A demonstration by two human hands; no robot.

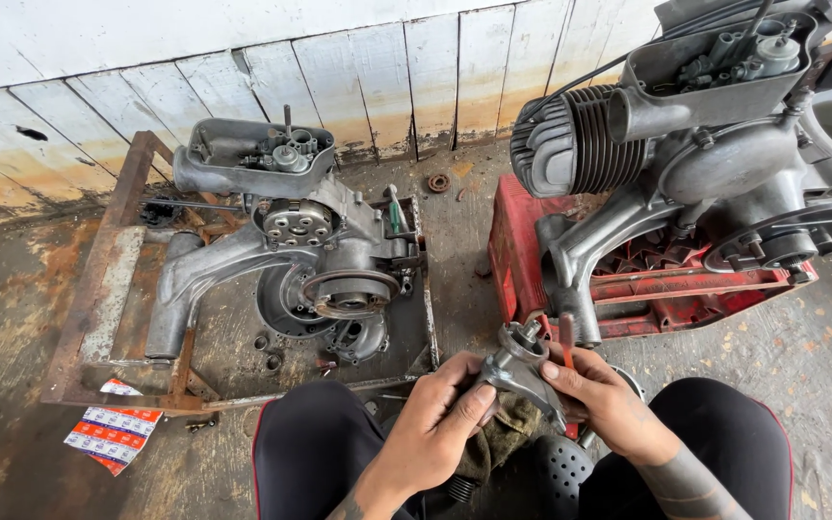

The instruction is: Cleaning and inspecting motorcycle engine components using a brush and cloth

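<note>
Both hands' fingers (481, 393) clamped on grey metal part (522, 369), held between knees.

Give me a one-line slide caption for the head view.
Both hands, left hand and right hand, grip a small metal engine part between two stripped engines.

One small paper packet lay on the floor.

The flat red, white and blue paper packet (111, 438) lay on the dirty grey floor (12, 453) at the lower left. It was a long rectangle, a bit tilted, with rows of little blue and white squares and red edges. It sat just under the rusty metal frame (98, 279), beside the person's left knee.
</note>
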